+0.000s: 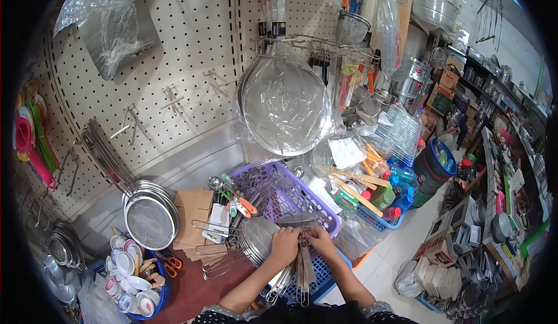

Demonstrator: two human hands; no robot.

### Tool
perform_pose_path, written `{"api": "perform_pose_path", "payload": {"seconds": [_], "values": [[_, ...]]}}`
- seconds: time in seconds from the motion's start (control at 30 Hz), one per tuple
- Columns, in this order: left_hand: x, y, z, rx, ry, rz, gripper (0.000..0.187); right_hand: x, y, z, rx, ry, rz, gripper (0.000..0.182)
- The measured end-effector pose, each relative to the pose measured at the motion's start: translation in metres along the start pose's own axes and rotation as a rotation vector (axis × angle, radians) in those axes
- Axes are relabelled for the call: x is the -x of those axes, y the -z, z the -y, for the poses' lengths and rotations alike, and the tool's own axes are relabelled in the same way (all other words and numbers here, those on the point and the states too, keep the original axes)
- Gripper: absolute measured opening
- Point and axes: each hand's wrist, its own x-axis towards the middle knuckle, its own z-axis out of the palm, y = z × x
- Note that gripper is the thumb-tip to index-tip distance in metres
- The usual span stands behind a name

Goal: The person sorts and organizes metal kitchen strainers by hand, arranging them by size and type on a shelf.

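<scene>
My left hand [285, 244] is closed around a bundle of metal skimmers [303, 266] with long flat handles, whose hooked wire ends point down toward my body. Their grey, rounded heads lie past my fingers, over the near side of a purple basket [332, 222]. On the same bundle, the fingers of my right hand [318, 240] pinch close to the left fingertips. Just left of my left hand, a stack of mesh strainers [256, 237] rests with its wire handles pointing left. Part of a blue basket [343, 269] shows beneath my forearms.
Cardboard [193, 213] and orange-handled scissors [170, 264] lie at left, near a blue tub [161, 306] of ladles and spoons. Large strainers [150, 222] hang from a pegboard [192, 45]. Bottles fill another blue basket [372, 219] at right. Shelves of goods line the aisle [395, 254].
</scene>
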Motion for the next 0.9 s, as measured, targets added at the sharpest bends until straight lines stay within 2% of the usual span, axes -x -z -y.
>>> {"api": "perform_pose_path", "payload": {"seconds": [0.07, 0.2, 0.3, 0.33, 0.4, 0.43, 0.5, 0.57, 0.63, 0.67, 0.7, 0.77, 0.87, 0.9], "values": [[-0.005, 0.004, -0.002, 0.069, -0.012, -0.052, 0.017, -0.002, 0.000, 0.006, -0.082, 0.036, 0.018, 0.036], [-0.013, 0.024, -0.011, 0.160, -0.071, -0.175, 0.013, 0.002, 0.000, 0.027, -0.017, 0.273, -0.022, 0.029], [-0.015, 0.054, -0.022, 0.194, -0.120, -0.257, 0.013, 0.024, 0.001, 0.070, 0.103, 0.426, -0.054, 0.029], [-0.014, 0.064, -0.026, 0.198, -0.136, -0.287, 0.013, 0.033, 0.001, 0.088, 0.208, 0.535, -0.085, 0.031], [-0.012, 0.073, -0.031, 0.416, -0.084, -0.344, 0.009, 0.047, -0.002, 0.118, 0.419, 0.752, -0.150, 0.036], [-0.010, 0.076, -0.029, 0.504, -0.066, -0.348, 0.008, 0.049, -0.005, 0.123, 0.410, 0.715, -0.163, 0.034], [-0.007, 0.089, -0.028, 0.559, -0.101, -0.420, 0.011, 0.057, -0.010, 0.138, 0.744, 0.737, -0.346, 0.034], [0.002, 0.109, -0.034, 0.687, -0.014, -0.383, 0.009, 0.062, -0.015, 0.146, 0.985, 0.781, -0.534, 0.030], [0.011, 0.124, -0.040, 0.871, 0.120, -0.385, 0.010, 0.058, -0.008, 0.139, 0.880, 0.785, -0.358, 0.026], [0.014, 0.129, -0.037, 0.814, 0.060, -0.417, 0.010, 0.057, -0.009, 0.137, 0.828, 0.785, -0.267, 0.023], [0.016, 0.133, -0.033, 0.757, 0.005, -0.447, 0.010, 0.065, -0.016, 0.147, 0.754, 0.728, -0.246, 0.019], [0.023, 0.153, -0.036, 0.626, -0.099, -0.527, 0.012, 0.077, -0.023, 0.160, 0.770, 0.749, -0.220, 0.019], [0.041, 0.185, -0.046, 0.627, 0.083, -0.495, 0.011, 0.097, -0.034, 0.181, 0.769, 0.720, -0.139, 0.018], [0.044, 0.191, -0.043, 0.561, 0.011, -0.524, 0.019, 0.106, -0.039, 0.190, 0.766, 0.696, -0.092, 0.018]]}}
